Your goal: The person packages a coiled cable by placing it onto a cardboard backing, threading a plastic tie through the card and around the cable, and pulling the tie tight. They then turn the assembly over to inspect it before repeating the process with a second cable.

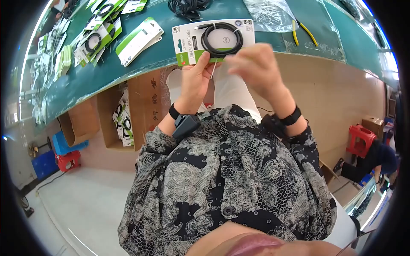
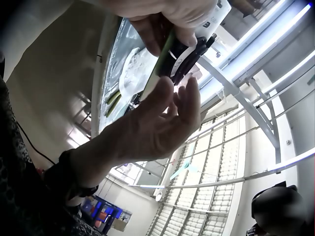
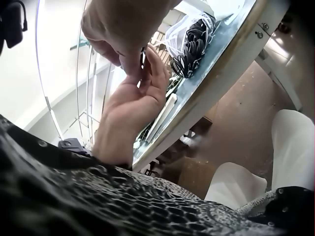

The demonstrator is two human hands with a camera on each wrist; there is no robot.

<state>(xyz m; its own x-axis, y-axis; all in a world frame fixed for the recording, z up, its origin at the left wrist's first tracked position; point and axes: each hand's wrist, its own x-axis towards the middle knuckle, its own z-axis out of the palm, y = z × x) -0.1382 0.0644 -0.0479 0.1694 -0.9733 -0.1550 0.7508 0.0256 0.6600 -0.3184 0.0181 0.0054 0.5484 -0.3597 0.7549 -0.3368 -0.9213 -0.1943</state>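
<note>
1 cable card [image 1: 188, 42], its lower edge gripped by the left hand [image 1: 194, 83]; right hand [image 1: 254, 68] with fingers bunched beside it, hold unclear.

The left hand [image 1: 194, 81] pinches the cable card [image 1: 213, 40] by its lower edge, the right hand [image 1: 254, 66] just beside.

the card [image 1: 220, 39] is seen as matt printed paperboard, white and green. the cable [image 1: 222, 54] is shown in smooth black plastic, faintly glossy. the table [image 1: 98, 72] is covered in smooth green matting with a dull sheen. the bag [image 1: 271, 15] is made of clear, crinkled, glossy film. the box [image 1: 145, 98] is formed of rough brown cardboard, the shirt [image 1: 239, 179] of soft patterned cloth.
</note>
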